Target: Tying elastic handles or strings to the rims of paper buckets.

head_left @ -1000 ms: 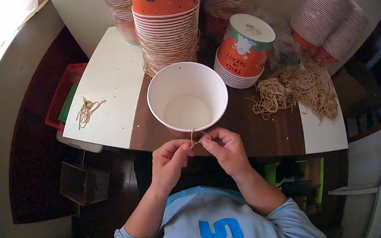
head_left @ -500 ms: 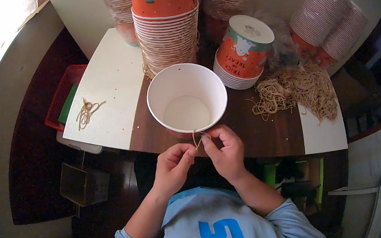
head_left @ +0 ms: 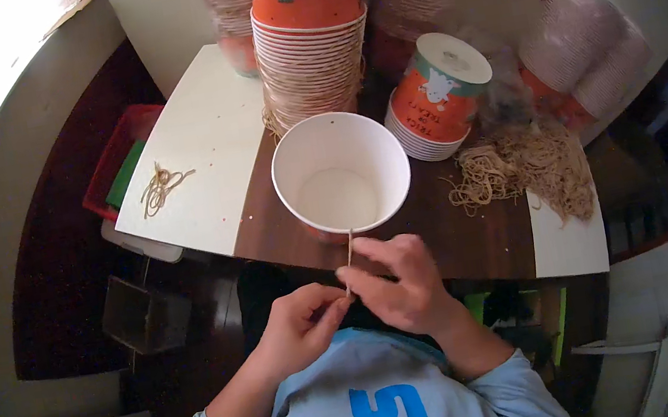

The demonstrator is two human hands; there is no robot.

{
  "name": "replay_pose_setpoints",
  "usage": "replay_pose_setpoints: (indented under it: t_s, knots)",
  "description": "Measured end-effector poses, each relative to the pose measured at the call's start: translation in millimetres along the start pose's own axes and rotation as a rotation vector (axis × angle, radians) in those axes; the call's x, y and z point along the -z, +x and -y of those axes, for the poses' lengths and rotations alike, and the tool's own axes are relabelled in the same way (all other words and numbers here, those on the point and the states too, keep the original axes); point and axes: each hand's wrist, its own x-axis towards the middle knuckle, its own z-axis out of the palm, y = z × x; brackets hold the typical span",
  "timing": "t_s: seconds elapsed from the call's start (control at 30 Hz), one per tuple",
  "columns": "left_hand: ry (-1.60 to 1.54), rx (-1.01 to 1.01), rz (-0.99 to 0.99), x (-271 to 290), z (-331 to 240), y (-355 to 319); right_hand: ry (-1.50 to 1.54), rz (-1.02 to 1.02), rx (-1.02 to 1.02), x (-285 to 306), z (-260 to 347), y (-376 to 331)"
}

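A white-lined paper bucket [head_left: 345, 194] stands upright at the table's near edge, its mouth toward me. From its near rim a thin tan cord [head_left: 350, 251] runs down, pulled fairly straight, to my hands. My left hand [head_left: 300, 327] pinches the cord low down between thumb and fingertips, below the table edge. Close above it, my right hand [head_left: 403, 285] is curled around the same cord, fingertips against it; its exact grip is partly hidden.
Behind the bucket rises a tall stack of orange buckets [head_left: 315, 63]. To the right are a shorter upside-down stack [head_left: 432, 110], a heap of tan cords [head_left: 542, 171] and plastic-wrapped stacks [head_left: 579, 47]. Several loose cords [head_left: 163, 188] lie at left, near a red basket [head_left: 112, 160].
Both hands have moved down toward my body, drawing the cord straighter below the rim. The right hand has turned over the cord. The whole view has shifted slightly.
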Motion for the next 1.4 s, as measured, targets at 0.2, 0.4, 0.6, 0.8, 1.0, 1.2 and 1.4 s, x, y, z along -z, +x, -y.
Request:
replay_pose_setpoints:
  t_s: [0.2,0.4,0.6,0.8,1.0,1.2,1.4]
  knots:
    - [0.187,-0.139,0.083,10,-35,-3,0.127,0.013,0.123,-7,-17,3]
    - [0.033,-0.297,0.353,16,-61,-9,-0.02,-0.11,-0.032,-8,-34,9]
    - [-0.087,-0.238,0.36,20,-58,-9,0.092,-0.023,-0.005,-3,-51,10]
    - [-0.269,0.03,0.307,39,-53,-14,0.347,0.189,-0.205,45,-76,25]
    - [-0.133,0.358,0.318,106,-12,-12,0.47,0.471,-0.401,105,-110,17]
    - [-0.123,0.3,0.204,99,-11,-24,-0.213,0.463,-0.231,111,-66,34]
    - [-0.396,0.264,0.406,43,-42,17,0.55,0.372,-0.388,29,23,35]
